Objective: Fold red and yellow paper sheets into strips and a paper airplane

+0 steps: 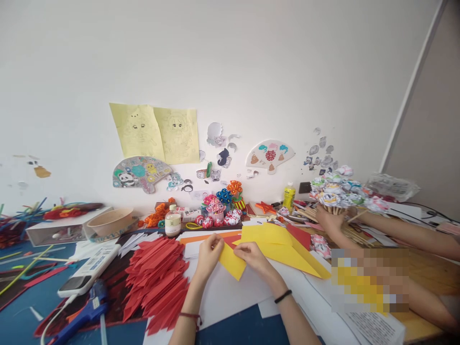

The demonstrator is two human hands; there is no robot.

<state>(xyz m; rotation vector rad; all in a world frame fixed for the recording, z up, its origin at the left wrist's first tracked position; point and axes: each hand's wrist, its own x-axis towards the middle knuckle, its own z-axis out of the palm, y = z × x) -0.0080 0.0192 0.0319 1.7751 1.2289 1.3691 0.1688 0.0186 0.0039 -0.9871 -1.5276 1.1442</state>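
Observation:
My left hand (208, 253) and my right hand (253, 255) both pinch a yellow sheet of paper (283, 247) that lies folded on white sheets in the middle of the table. A pointed yellow corner hangs down between the two hands. My left hand grips the sheet's left edge, my right hand presses on a fold just beside it. Red and orange sheets (230, 237) show under the yellow one.
A heap of folded red paper pieces (158, 278) lies left of my hands, with a blue glue gun (84, 311) and white power strip (89, 270) further left. Another person's hand (328, 220) holds a bunch of paper flowers (339, 189) on sticks at right. Small paper flower crafts (219, 211) stand at the wall.

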